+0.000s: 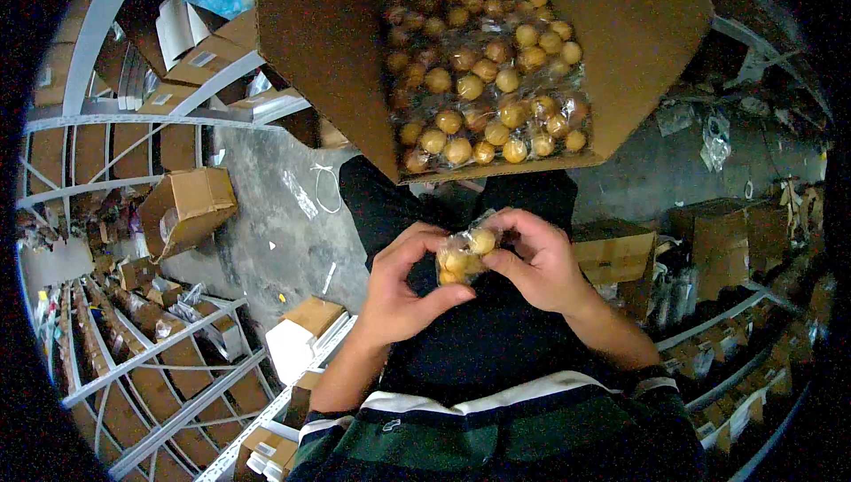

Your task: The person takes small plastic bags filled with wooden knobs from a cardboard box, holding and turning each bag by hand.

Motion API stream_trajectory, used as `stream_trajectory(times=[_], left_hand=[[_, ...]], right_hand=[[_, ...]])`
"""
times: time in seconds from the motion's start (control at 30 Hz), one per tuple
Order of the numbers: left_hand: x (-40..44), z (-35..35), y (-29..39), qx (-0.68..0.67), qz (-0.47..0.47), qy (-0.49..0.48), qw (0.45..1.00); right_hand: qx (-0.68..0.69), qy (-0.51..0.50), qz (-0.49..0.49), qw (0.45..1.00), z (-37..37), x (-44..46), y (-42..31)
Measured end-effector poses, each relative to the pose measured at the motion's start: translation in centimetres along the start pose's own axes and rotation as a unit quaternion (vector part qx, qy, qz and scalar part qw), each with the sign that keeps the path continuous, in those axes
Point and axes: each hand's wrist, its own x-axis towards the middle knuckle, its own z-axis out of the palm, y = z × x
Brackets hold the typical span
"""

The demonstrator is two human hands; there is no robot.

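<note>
No readable text (labels blurred).

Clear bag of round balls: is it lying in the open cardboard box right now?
No, the left hand and right hand hold it below the box's near edge.

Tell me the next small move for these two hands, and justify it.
I would probably lift the small clear bag forward over the open cardboard box. The left hand and right hand both grip it above the lap, and the box just beyond holds similar yellowish balls in clear wrap.
</note>
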Motion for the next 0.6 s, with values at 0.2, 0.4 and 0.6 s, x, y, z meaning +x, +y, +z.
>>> stream_trajectory(times=[0.2, 0.4, 0.6], left_hand=[[-0.1, 1.0, -0.6, -0.063, -0.112, 0.044, 0.991], [-0.1, 0.7, -0.2, -0.125, -0.098, 0.056, 0.986], [-0.8, 0.0, -2.0, -0.165, -0.184, 0.022, 0.969]], right_hand=[[0.013, -0.051, -0.005, 0.999, -0.1, 0.3, -0.5], [0.093, 0.023, 0.032, 0.995, 0.0, 0.7, -0.1], [0.13, -0.002, 0.013, 0.991, -0.7, 0.6, -0.2]])
